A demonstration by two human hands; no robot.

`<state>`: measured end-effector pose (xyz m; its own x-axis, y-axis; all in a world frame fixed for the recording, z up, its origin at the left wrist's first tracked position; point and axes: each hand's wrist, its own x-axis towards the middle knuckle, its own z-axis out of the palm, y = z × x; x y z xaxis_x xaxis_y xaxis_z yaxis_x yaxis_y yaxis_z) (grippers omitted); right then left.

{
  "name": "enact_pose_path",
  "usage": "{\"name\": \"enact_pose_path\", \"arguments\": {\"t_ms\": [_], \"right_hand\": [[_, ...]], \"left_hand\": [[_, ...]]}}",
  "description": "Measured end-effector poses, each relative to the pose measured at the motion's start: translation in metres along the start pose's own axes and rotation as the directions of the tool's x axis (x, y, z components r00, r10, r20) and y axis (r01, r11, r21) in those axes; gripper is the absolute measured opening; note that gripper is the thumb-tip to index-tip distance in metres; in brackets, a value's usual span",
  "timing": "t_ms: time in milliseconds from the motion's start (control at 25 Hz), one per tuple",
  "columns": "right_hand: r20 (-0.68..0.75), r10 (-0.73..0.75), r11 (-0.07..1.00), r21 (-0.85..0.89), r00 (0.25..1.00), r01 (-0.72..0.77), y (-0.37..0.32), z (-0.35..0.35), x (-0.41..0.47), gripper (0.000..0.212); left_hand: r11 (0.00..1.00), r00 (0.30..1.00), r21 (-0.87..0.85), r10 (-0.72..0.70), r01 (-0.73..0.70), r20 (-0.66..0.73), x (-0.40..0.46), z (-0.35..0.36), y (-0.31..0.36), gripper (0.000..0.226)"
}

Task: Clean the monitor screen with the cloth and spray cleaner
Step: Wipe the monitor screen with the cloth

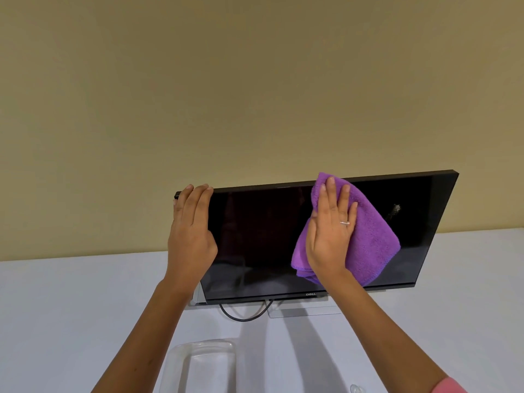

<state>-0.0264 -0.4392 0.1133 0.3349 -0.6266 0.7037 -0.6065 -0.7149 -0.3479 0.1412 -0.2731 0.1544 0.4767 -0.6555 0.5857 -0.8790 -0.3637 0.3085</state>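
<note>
Nearest item: clear plastic tray (pixel 181 364), shallow, rounded corners, lying on the white table (pixel 56 321) at the near edge, between the two forearms. Beside it to the right, at the very near edge, a small clear object (pixel 356 389), too cut off to identify.

Pink sleeve (pixel 448 385): visible at the near right corner, on the right arm.

Monitor (pixel 269 236): black, screen dark, standing at the far side of the table against a tan wall (pixel 255 80). A maker's badge sits at the middle of the lower bezel. A pale smudge (pixel 396 209) shows on the upper right of the screen, to the right of the cloth and apart from it.

Stand base (pixel 306 310): flat, pale, under the monitor. A black cable (pixel 243 317) loops down onto the table in front of it.

Purple cloth (pixel 371 239): microfibre, folded, spread flat on the right half of the screen, its top corner reaching the upper bezel.

Right hand (pixel 330 236): palm flat on the cloth, fingers straight and slightly spread, pointing up, pressing the cloth to the screen. A ring (pixel 344 223) is worn on one finger.

Left hand (pixel 191 234): on the monitor's upper left corner, fingers extended over the top edge, palm along the left side of the frame. Well apart from the cloth.

Spray cleaner: not located in this view.
</note>
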Motion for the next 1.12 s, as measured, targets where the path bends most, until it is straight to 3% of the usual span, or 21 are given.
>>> {"name": "enact_pose_path", "arguments": {"t_ms": [240,360,680,920,1120], "right_hand": [[0.1,-0.383,0.919,-0.054,0.918,0.39,-0.041,0.025,-0.02,0.067],[0.087,-0.468,0.882,-0.009,0.879,0.471,-0.047,0.028,-0.028,0.063],[0.116,-0.194,0.98,-0.016,0.974,0.197,0.025,-0.012,-0.007,0.065],[0.032,0.134,0.989,0.052,0.99,-0.135,0.08,-0.034,0.005,0.062],[0.063,0.089,0.995,0.048,0.994,-0.092,0.064,-0.03,0.003,0.058]], "left_hand": [[1.0,1.0,-0.021,-0.018,0.018,0.013,0.0,-0.001,0.002,0.081],[0.999,0.999,-0.017,-0.033,0.033,0.021,0.0,-0.002,0.006,0.08],[0.999,1.0,0.021,-0.029,0.029,0.001,0.0,0.001,0.008,0.075],[0.997,0.999,0.067,-0.046,0.047,-0.022,-0.001,0.0,0.017,0.066],[0.981,0.995,0.188,-0.064,0.048,0.081,0.007,0.0,0.048,0.069]]}}
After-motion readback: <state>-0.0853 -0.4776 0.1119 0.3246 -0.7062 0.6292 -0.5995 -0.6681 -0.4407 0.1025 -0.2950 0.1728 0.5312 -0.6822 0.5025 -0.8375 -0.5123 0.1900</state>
